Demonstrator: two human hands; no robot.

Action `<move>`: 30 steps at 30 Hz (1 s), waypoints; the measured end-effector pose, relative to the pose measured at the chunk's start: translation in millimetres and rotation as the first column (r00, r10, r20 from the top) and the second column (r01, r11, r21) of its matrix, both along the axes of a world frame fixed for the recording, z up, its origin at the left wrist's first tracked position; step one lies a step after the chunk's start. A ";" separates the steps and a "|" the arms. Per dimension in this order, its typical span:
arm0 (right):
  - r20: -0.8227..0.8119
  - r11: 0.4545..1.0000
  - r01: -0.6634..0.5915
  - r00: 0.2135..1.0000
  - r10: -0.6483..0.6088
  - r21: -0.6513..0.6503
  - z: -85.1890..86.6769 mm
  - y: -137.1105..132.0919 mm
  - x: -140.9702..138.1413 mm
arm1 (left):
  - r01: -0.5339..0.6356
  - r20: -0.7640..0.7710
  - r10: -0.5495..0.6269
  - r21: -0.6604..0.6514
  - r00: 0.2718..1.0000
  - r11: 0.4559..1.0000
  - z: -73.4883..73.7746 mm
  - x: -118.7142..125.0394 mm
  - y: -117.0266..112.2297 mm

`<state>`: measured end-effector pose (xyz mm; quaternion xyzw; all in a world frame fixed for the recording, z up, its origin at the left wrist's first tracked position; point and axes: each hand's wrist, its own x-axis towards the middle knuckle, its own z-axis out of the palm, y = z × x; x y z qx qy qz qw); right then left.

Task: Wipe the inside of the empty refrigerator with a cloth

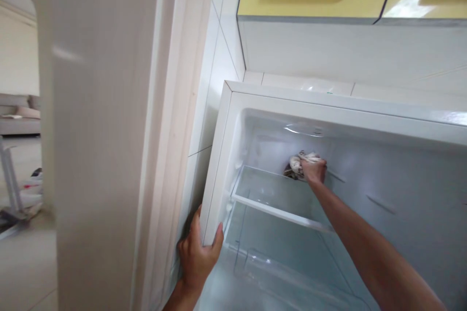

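Note:
My right hand [314,170] reaches deep into an opened white refrigerator [328,106] and grips a bunched cloth [298,164], pale with dark patches. The cloth is near the back wall, just above the rear of the upper glass shelf [277,188]; whether it touches the wall I cannot tell. At the left, my left hand [200,251] wraps round the refrigerator's front side edge, thumb on the inner side and fingers on the outer side.
A lower glass shelf [270,233] lies beneath the upper one. Yellow cabinets [310,2] with metal handles hang overhead. A door frame [164,155] stands close on the left; beyond it is a room with a sofa [20,124].

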<state>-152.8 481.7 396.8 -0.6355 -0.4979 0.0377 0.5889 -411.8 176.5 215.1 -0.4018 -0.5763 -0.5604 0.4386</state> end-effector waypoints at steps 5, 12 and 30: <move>0.100 0.993 0.024 0.995 -0.012 -0.119 -3.4 13.4 -48.9 | 0.048 -0.001 -0.048 0.002 0.999 0.999 -2.3 -0.1 -2.0; 0.428 0.979 -0.120 0.886 0.179 -0.162 -7.9 0.5 -153.2 | 0.062 0.039 -0.061 -0.024 0.997 0.998 -5.7 1.9 -4.5; 0.854 0.849 -0.336 0.189 0.485 -0.407 0.6 -20.0 -142.3 | 0.091 0.092 -0.085 -0.072 0.992 0.993 -14.9 0.0 -1.6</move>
